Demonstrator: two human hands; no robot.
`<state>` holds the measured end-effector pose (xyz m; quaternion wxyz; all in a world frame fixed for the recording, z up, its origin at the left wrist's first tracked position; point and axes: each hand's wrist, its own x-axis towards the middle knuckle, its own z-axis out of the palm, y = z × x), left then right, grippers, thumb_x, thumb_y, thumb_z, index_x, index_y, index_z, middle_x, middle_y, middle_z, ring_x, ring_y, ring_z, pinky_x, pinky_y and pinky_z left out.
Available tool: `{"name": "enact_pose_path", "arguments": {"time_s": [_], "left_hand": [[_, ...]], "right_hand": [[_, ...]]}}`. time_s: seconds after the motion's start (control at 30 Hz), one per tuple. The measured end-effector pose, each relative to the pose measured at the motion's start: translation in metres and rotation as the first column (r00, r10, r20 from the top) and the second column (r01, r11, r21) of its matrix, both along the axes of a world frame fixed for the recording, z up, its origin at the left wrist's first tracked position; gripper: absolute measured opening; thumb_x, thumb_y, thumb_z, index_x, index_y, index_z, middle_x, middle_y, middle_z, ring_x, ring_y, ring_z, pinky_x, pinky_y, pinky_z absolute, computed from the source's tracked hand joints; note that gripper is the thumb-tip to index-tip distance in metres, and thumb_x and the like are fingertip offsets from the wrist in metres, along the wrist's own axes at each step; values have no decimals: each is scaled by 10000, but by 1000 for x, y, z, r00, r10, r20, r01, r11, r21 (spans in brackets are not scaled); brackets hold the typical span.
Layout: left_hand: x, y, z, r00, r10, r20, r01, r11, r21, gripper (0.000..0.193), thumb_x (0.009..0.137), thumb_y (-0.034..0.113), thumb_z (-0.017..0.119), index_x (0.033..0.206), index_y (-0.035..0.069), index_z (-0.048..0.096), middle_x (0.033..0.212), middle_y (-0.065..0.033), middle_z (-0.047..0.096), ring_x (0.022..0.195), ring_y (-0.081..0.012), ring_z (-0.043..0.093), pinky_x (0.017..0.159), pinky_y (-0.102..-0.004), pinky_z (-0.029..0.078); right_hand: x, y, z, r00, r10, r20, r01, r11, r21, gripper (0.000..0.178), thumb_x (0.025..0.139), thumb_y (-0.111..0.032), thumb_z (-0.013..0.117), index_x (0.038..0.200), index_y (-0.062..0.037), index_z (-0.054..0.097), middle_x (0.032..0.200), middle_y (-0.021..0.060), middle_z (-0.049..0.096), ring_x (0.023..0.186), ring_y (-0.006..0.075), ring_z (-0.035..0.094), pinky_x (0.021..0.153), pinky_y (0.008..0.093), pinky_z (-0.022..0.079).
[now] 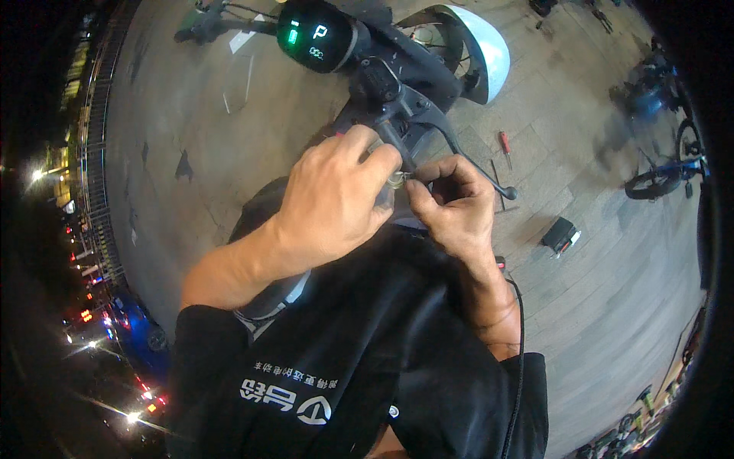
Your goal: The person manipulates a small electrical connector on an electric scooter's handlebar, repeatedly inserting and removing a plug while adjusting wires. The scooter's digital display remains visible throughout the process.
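Both hands meet at the bare end of a scooter's handlebar. My left hand is closed, its fingers curled down near the bar; what they grip is mostly hidden. Thumb and forefinger of my right hand are pinched together just beside it, around something too small to name. Between the fingertips shows a small, shiny, yellowish round piece. The black brake lever curves past my right hand and ends in a ball tip. Beyond the hands, the scooter's display is lit.
A pale blue scooter panel curves at the far side. On the paving at right lie a red-handled screwdriver and a small black box. A black cable hangs by my right arm. Bicycles stand farther right; a railing runs along the left.
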<state>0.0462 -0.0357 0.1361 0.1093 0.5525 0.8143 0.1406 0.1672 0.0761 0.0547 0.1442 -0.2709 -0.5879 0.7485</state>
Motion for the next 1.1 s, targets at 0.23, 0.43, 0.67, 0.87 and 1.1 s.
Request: {"name": "enact_pose_path", "arguments": {"time_s": [0.23,0.43,0.67,0.87,1.1], "left_hand": [[4,3,2,1000,23,20,-23,1000,12,363,627,51,745,954,59,586,971,-138,567,840,-359,598,715,-424,492],[9,4,5,999,45,1,-45,999,29,358,616,47,753,936,58,593,967,-137,569,827,-353,601,704,-419,490],[14,8,3,997,76,-31,-75,996,55,339,629,25,741,935,53,598,971,-133,569,832,-343,607,706,-410,493],[9,8,-7,997,63,-52,-57,992,109,329,635,35,744,936,52,612,966,-133,576,824,-334,612,696,-398,496],[11,8,-6,997,64,-50,-60,994,89,335,629,46,749,938,52,618,968,-131,584,829,-338,617,698,-396,501]], "right_hand": [[0,0,-2,1000,-25,4,25,1000,-15,102,746,-47,717,800,-30,632,654,-50,591,539,-6,424,482,176,344],[0,9,-6,997,66,-29,-68,995,-74,109,747,-55,720,798,-27,627,665,-43,598,531,-11,408,465,184,327],[-3,13,-3,997,76,-16,-77,993,-89,112,761,-66,711,802,-10,623,680,-9,623,533,3,443,474,190,356],[-7,17,-7,996,90,-8,-90,992,-86,118,770,-73,706,825,4,635,681,-4,624,553,16,471,492,193,381],[-6,23,-6,989,148,-21,-149,974,-169,134,786,-51,694,884,19,636,713,3,628,588,29,506,514,194,405]]}}
